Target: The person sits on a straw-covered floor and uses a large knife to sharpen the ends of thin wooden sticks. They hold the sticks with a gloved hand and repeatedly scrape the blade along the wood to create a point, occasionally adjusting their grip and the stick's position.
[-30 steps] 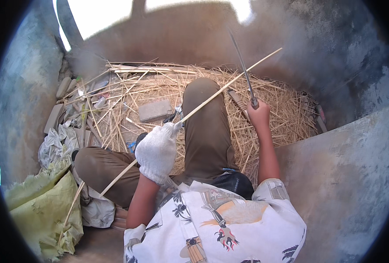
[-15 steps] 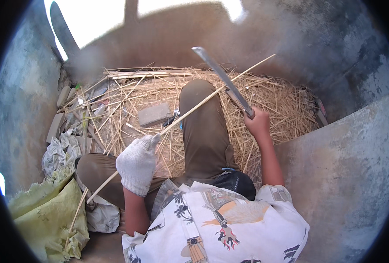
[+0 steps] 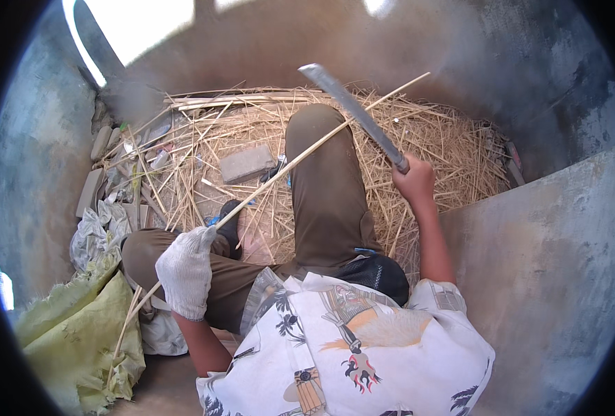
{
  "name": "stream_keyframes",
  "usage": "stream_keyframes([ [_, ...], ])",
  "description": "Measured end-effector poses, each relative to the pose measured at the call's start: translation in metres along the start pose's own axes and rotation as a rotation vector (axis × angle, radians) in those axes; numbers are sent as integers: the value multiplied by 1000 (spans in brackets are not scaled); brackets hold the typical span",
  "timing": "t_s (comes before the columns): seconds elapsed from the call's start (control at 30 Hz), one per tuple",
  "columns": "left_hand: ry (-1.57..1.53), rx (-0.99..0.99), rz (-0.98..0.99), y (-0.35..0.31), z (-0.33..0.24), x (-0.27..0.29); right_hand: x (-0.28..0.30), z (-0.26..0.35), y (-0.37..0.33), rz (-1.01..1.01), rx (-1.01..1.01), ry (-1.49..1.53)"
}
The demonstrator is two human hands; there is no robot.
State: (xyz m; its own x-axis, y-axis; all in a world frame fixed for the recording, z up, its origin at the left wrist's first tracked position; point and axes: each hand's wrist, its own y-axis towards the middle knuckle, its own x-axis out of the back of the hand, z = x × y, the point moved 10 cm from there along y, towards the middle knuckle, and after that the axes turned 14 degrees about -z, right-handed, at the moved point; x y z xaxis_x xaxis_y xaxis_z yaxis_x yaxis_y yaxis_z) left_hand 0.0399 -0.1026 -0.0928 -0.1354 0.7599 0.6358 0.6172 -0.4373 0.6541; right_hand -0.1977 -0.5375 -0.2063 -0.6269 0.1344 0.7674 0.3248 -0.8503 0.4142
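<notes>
My left hand (image 3: 186, 270), in a white knitted glove, is closed around a long pale bamboo strip (image 3: 279, 175). The strip slants from low on my left, across my raised right knee, to the far right. My bare right hand (image 3: 415, 182) grips the handle of a long-bladed knife (image 3: 354, 109), whose blade points up and to the left. The blade crosses the strip just beyond the knee; whether it touches the strip I cannot tell.
Cut strips and shavings (image 3: 453, 156) lie thick on the ground ahead. A grey brick (image 3: 247, 163) sits among them. A yellow-green woven sack (image 3: 89, 340) is at my left, with more bricks (image 3: 90, 193) along the left wall. A grey slab-like wall (image 3: 543, 243) rises on my right.
My left hand has drawn back down and to the left along with the strip. The knife has shifted slightly; my right hand is a little farther right and higher.
</notes>
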Motion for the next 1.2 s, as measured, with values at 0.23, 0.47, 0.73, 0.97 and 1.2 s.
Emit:
stream_keyframes([
  [0.23, 95, 157, 111, -16, 32, 32, -10, -144, 29, -206, -430, 24],
  [0.47, 10, 316, 258, -25, 36, 9, 2, -89, -25, -101, -397, -57],
  [0.73, 76, 89, 415, -14, 6, -28, -24, -109, -45, -132, -585, 144],
  [0.97, 56, -254, 435, 7, -46, -69, -1, -86, -51, -375, -508, 317],
  [1.2, 118, -391, 411, 27, -69, -94, -38, -95, -55, -195, -648, 532],
])
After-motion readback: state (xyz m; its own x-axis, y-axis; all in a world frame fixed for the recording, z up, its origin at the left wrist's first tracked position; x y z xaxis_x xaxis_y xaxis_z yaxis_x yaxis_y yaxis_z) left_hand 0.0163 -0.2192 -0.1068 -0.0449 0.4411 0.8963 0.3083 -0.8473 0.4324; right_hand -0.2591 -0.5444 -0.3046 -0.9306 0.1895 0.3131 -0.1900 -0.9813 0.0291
